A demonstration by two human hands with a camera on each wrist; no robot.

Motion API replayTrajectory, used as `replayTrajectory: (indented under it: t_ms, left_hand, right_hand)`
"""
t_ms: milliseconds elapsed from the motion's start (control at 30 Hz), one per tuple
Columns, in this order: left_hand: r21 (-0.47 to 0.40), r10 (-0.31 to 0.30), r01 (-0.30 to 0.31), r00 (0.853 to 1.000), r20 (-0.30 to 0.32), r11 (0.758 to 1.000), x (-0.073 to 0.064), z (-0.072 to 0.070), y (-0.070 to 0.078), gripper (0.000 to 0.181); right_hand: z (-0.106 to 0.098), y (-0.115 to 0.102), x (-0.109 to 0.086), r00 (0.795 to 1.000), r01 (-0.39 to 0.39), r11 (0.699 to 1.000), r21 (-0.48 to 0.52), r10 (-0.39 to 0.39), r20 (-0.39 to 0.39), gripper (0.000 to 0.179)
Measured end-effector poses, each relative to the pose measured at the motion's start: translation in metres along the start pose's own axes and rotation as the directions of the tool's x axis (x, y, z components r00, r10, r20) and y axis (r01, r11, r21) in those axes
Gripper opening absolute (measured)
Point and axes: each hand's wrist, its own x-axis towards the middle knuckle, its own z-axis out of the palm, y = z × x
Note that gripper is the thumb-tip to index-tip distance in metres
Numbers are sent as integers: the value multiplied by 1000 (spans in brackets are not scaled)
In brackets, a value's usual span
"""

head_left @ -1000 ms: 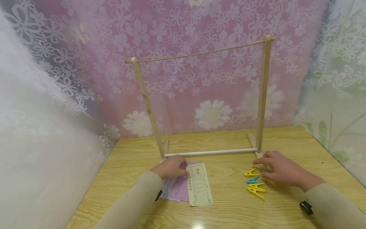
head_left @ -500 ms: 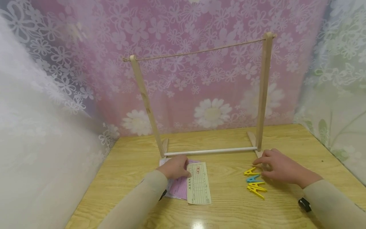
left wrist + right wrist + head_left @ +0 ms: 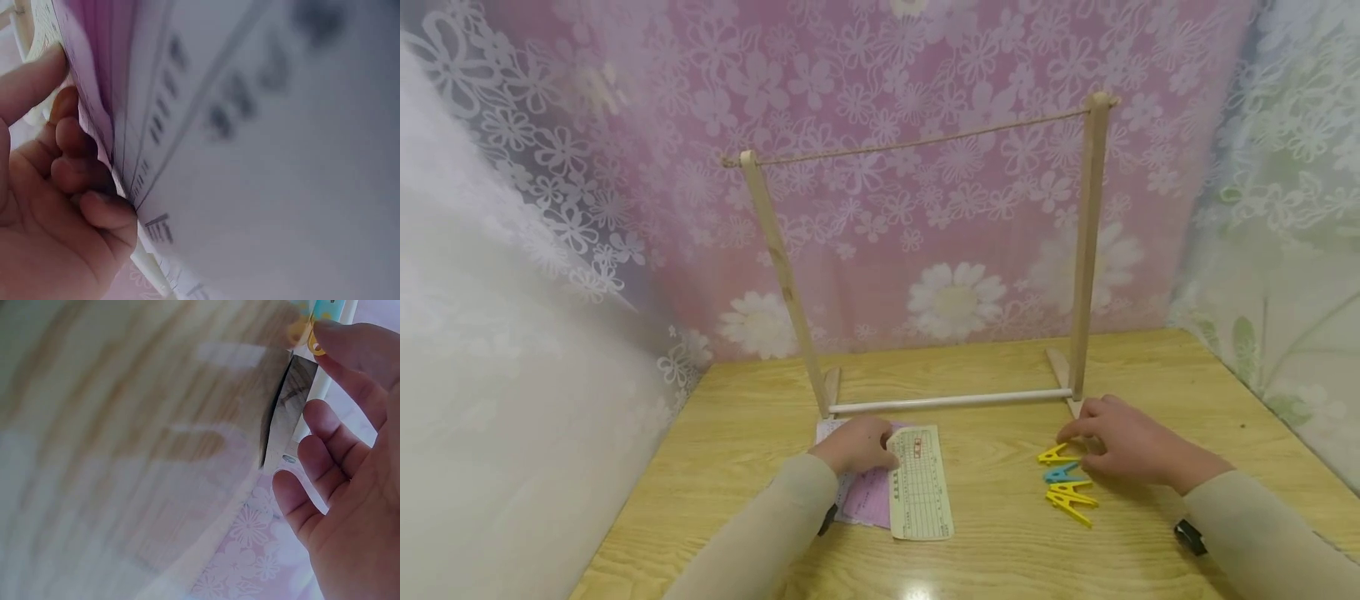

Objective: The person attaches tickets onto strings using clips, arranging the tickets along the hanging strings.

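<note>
In the head view a pale yellow printed slip [image 3: 921,487] lies on a pink slip [image 3: 867,498] and a whitish one, left of centre. My left hand [image 3: 857,444] pinches the yellow slip's left edge, its thumb on top. From the left wrist, the other fingers curl beside the paper [image 3: 262,175]. My right hand [image 3: 1131,442] reaches over the topmost yellow clothespin [image 3: 1054,454], thumb and forefinger around its handle ends. In the right wrist view the thumb overlaps that yellow clothespin [image 3: 316,345]. Below it lie a blue clothespin [image 3: 1060,474] and more yellow clothespins [image 3: 1071,502].
A wooden frame stands behind both hands, with a left post [image 3: 782,279], a right post [image 3: 1088,250] and a white bottom rod [image 3: 951,402]. A thin cord [image 3: 917,143] joins the post tops. Flowered curtains [image 3: 865,242] hang around the wooden table [image 3: 1000,550].
My left hand has shifted slightly right along the slips. My right thumb and forefinger have come closer to the topmost yellow clothespin. The clothespins lie about where they were.
</note>
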Motion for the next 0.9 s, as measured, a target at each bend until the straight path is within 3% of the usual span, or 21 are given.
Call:
replayTrajectory:
  t_ms: [367,600,900]
  left_hand:
    - [-99,-10,2,996,-85,995,-3,4,-1,14]
    - [-74,49,-54,997,-65,996,5,1,8,41]
    - [-82,2,-2,1000,-4,997,10,5,13,29]
  right_hand:
    - [0,-3,2,1000,13,1000,-27,-12,18,32]
    - [1,-3,4,1000,13,999,-32,-12,19,31]
    - [2,-2,3,1000,11,999,-33,-11,3,30]
